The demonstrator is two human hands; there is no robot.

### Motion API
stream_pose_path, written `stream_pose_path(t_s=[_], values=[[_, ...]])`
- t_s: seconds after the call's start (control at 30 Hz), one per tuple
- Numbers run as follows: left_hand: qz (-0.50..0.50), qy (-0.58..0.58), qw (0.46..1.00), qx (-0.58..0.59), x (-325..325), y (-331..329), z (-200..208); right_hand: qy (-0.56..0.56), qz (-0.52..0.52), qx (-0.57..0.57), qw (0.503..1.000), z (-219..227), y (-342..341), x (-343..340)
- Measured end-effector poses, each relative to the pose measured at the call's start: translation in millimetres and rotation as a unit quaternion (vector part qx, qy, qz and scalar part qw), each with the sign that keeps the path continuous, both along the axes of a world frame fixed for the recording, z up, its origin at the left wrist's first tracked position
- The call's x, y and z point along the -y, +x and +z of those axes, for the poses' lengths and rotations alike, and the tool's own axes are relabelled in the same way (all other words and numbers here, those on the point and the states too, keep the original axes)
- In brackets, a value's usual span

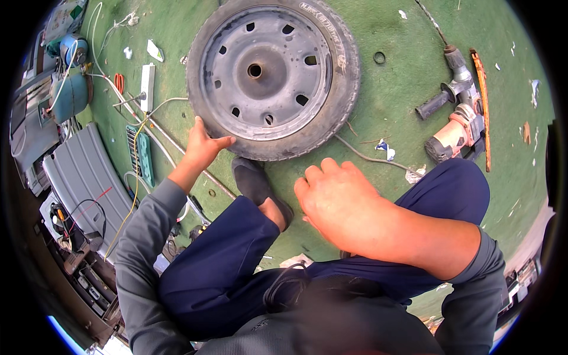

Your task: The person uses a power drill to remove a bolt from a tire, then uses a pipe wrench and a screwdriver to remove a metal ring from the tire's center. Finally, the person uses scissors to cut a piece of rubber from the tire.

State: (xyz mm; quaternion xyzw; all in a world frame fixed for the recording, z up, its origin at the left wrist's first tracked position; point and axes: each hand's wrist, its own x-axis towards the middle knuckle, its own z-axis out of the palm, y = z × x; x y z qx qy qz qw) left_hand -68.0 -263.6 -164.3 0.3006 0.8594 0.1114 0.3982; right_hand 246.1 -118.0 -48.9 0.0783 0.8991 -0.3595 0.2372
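Observation:
A wheel (pixel 281 89), a black tyre on a grey steel rim with oval slots and a round centre hole, is in front of me. My left hand (pixel 207 145) grips its lower-left edge, thumb on the sidewall and the other fingers along the outer tread, partly hidden. Lower down, apart from the tyre, my right hand (pixel 337 201) is curled closed, back upward. Its palm is out of sight, so I cannot tell what it holds, if anything. My left shoe (pixel 254 183) is close against the wheel's near edge.
On the green floor to the right are a power drill (pixel 455 112) with a long bit and an orange rusty bar (pixel 482 109). Leftward are a white power strip (pixel 148 87), red-handled scissors (pixel 119 83), a teal tool case (pixel 139 155), a grey ridged panel (pixel 89 183) and an air tank (pixel 72 94).

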Motion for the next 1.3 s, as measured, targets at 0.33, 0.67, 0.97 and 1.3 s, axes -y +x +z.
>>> stream_pose_path(t_s=[0.33,0.67,0.97,1.3], values=[[-0.004,0.021,1.000,0.007,24.9,-12.9,-16.0,-0.008,0.018,0.009,1.000,-6.4,-6.8,4.1],[0.134,-0.004,0.980,0.147,72.8,-7.9,31.9,-0.082,0.058,0.030,0.994,-15.7,-23.2,12.0],[0.482,0.045,0.854,0.190,208.4,69.3,-5.6,-0.045,-0.022,0.025,0.998,-24.0,-27.6,-21.2],[0.364,-0.014,0.924,-0.117,204.2,162.3,-21.6,-0.029,-0.048,0.115,0.992,-57.8,-45.8,-20.4]])
